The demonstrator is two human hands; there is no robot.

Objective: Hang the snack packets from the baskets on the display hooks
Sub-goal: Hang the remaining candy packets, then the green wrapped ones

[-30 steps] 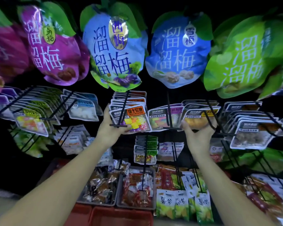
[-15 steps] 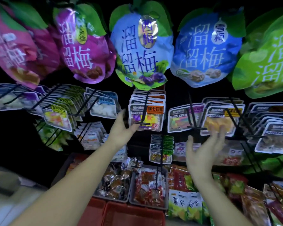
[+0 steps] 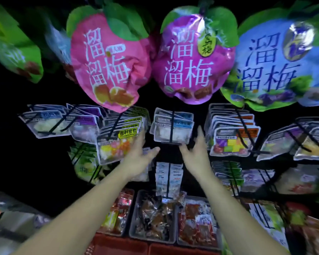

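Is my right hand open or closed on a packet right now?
Open: the right hand shows spread, straight fingers beside the hanging white packets, gripping nothing.

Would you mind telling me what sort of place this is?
Most likely a shop's snack aisle: big plum bags hang above rows of small packets on black hooks, with grey trays of loose snacks below.
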